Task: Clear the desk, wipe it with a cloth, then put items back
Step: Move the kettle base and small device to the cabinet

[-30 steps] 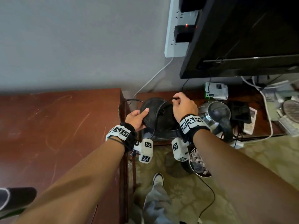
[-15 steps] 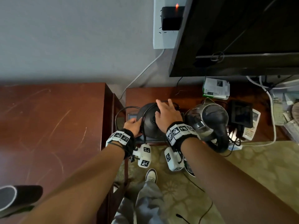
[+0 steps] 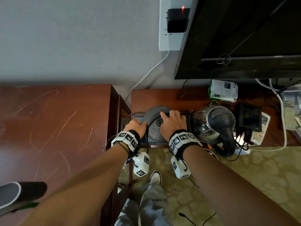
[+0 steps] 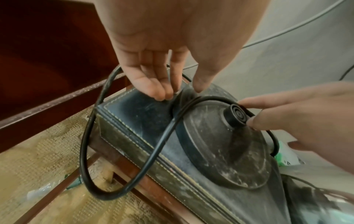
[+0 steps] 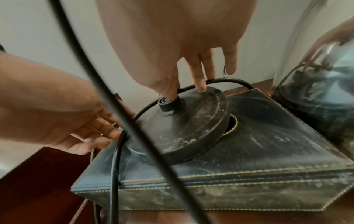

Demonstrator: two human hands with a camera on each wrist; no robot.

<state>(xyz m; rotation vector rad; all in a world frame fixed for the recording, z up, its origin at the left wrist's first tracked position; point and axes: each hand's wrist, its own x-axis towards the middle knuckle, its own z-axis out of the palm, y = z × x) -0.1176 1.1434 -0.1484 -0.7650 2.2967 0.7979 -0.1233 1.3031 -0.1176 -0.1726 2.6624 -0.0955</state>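
Your left hand (image 3: 136, 126) rests spread at the rim of the round dusty black kettle base (image 3: 154, 128); your right hand (image 3: 172, 122) presses straight fingers on it, atop the stitched black leather box (image 5: 249, 166).

Round black plastic kettle base (image 3: 154, 126) on stitched dark leather box (image 5: 258, 163); glass kettle with black handle (image 3: 213, 126) just right; scratched red-brown wooden desk (image 3: 53, 128) left.
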